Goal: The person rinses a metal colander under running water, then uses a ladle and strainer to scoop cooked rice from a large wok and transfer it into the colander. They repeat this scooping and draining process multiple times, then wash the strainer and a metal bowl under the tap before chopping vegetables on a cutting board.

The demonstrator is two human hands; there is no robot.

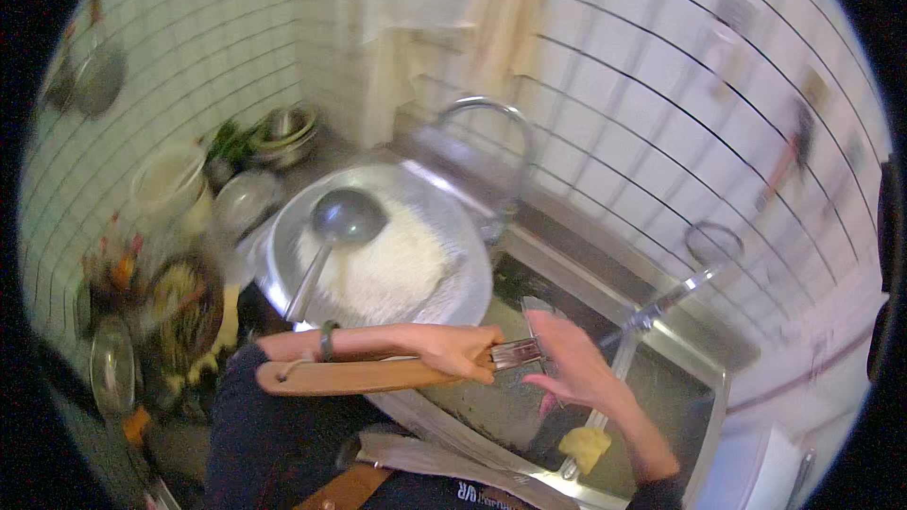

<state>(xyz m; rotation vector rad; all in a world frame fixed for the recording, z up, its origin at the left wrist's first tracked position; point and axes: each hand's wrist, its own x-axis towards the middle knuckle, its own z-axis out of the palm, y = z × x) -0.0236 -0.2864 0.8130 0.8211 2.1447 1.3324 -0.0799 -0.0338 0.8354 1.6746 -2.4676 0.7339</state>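
My left hand [464, 353] grips a long wooden-handled metal turner [354, 377] near the neck, where the wood meets the metal shank. At its far end, the turner's wide flat blade [536, 326] is partly covered by my right hand [570, 358]. That hand is blurred; its fingers lie stretched along the blade and the thumb stands apart. Both hands are above the left bowl of a stainless steel sink [510, 432]. Beyond my left forearm, a large metal basin [471, 255] holds white grains that look like rice [404, 269]. A metal ladle [348, 216] rests in it.
A curved faucet [489, 105] rises behind the sink. A yellow sponge [585, 448] sits on the sink divider. At left are a white tub [168, 177], a glass lid or bowl [248, 202], stacked bowls [287, 131] and a dark round pan or basket [186, 304]. Cloths [506, 14] hang behind.
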